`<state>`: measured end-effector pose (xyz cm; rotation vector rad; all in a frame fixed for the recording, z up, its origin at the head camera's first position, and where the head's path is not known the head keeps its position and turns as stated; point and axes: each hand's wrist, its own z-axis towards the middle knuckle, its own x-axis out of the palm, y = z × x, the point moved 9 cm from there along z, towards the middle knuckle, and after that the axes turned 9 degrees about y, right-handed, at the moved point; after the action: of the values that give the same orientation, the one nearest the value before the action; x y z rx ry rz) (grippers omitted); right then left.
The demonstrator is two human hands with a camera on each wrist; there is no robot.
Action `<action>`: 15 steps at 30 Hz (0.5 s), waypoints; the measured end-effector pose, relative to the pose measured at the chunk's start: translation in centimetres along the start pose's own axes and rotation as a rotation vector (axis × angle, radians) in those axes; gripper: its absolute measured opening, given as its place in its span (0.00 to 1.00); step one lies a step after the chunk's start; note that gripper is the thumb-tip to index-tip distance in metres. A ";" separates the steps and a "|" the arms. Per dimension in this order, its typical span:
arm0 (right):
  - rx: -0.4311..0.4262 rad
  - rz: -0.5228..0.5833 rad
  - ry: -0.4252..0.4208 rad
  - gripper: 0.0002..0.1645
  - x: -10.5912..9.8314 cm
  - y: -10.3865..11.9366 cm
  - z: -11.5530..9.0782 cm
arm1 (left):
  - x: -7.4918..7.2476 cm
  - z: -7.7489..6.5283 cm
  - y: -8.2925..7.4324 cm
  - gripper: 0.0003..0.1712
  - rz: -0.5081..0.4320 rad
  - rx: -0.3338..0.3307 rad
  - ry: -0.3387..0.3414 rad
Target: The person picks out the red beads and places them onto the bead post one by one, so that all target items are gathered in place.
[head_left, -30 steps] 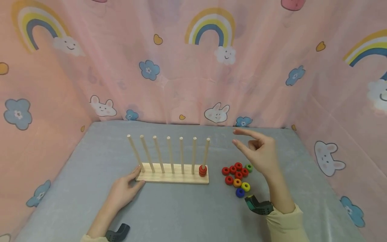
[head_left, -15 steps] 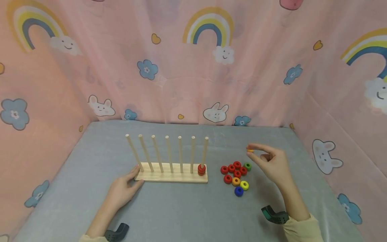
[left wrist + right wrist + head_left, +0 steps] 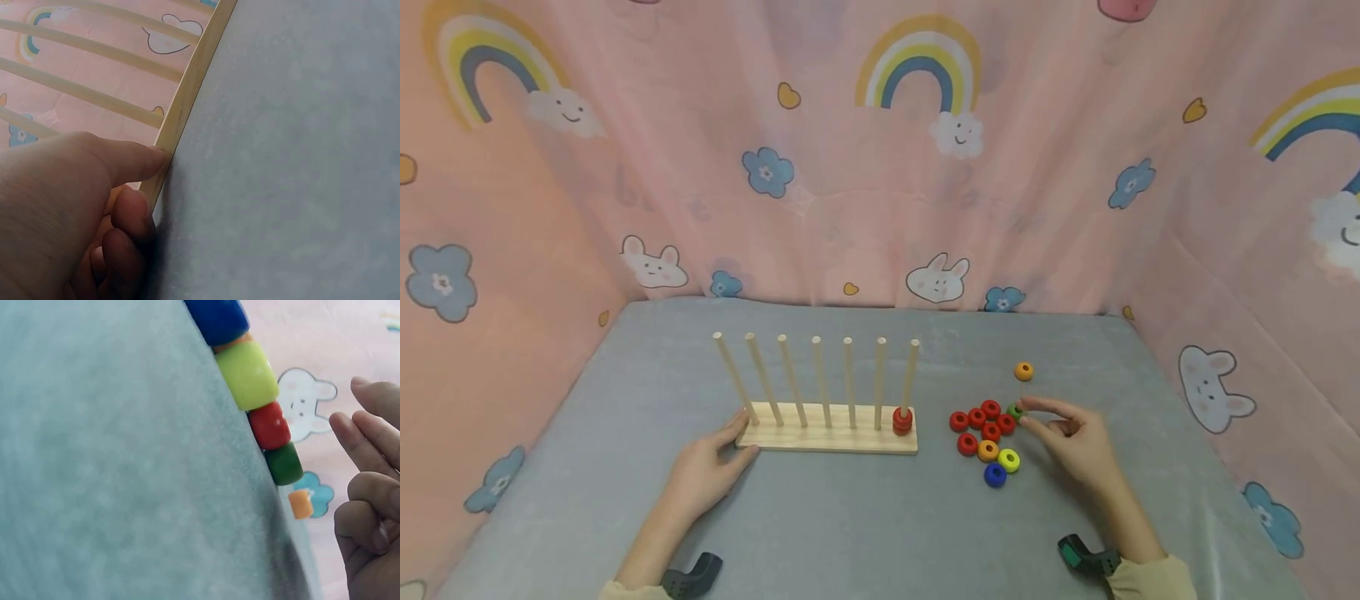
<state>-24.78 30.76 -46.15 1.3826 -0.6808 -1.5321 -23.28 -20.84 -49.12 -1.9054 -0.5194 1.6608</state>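
In the head view my left hand holds the left end of a wooden peg stand. The left wrist view shows the thumb against the base's front edge, with other fingers curled at its end. Two red beads sit stacked on the rightmost peg. My right hand has its fingertips beside a green bead, thumb and index finger parted. The right wrist view shows those fingers apart from the green bead, holding nothing. Behind the hand lies a lone orange bead.
Several red beads lie grouped right of the stand. Another orange bead, a yellow bead and a blue bead lie nearer the front. A pink patterned curtain rises behind and beside the grey tabletop.
My right hand has moved right, then down toward the green bead. The lone orange bead, seen at its fingertips half a second ago, now lies apart from them. My left hand stays put.
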 end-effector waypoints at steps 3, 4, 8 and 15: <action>-0.056 0.038 -0.031 0.16 -0.3 -0.6 -0.3 | 0.2 0.1 0.0 0.36 -0.001 -0.004 0.007; -0.067 0.045 -0.036 0.16 -0.4 -0.7 -0.5 | 0.2 0.1 0.0 0.36 -0.001 -0.005 0.008; -0.074 0.013 -0.034 0.17 -0.2 -0.8 -0.7 | 0.3 0.1 0.0 0.36 0.003 0.007 -0.002; -0.073 -0.056 -0.012 0.18 0.3 -1.4 -0.4 | 0.1 0.1 0.3 0.36 -0.007 -0.001 0.000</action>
<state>-24.75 31.14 -47.53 1.3493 -0.5919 -1.5948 -23.42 -20.94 -49.40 -1.9016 -0.5266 1.6565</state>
